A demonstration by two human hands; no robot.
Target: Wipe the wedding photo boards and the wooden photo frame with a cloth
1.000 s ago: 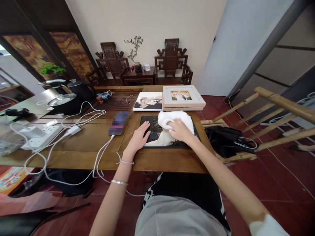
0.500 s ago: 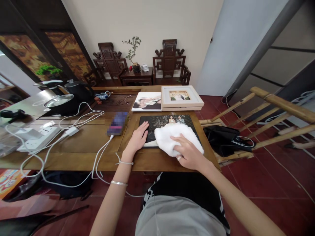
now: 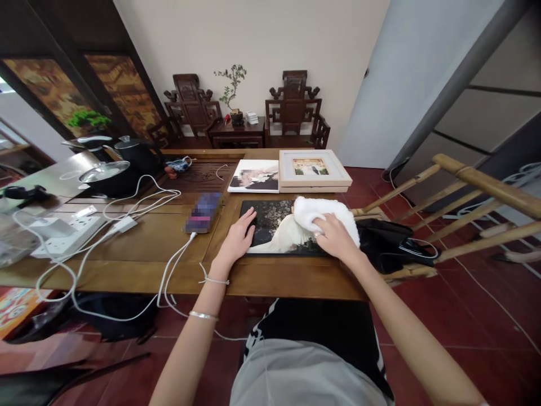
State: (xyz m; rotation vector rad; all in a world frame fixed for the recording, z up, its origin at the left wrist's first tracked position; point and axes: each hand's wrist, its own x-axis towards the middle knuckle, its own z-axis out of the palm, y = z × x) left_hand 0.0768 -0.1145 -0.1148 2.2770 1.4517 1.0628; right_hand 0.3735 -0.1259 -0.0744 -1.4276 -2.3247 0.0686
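A dark wedding photo panel [image 3: 276, 225] lies flat on the table near its front edge. My left hand [image 3: 240, 234] rests on the panel's left edge, fingers stretched out and holding nothing. A fluffy white cloth [image 3: 327, 211] covers the panel's upper right part and hides the figures' upper portion there. My right hand [image 3: 336, 237] presses down on that cloth, its fingers bent into the fabric.
Behind the panel lie a white photo print [image 3: 256, 177] and a light wooden picture frame [image 3: 315, 172]. A phone [image 3: 203, 213] on a charging cable, a power strip [image 3: 65, 237] and tangled white cords occupy the left. Right of the table stands a bamboo rack [image 3: 477, 175] with a black bag [image 3: 386, 242].
My right hand has moved the cloth rightward and away from me, uncovering the white dress in the photo's middle. My left hand stays in place.
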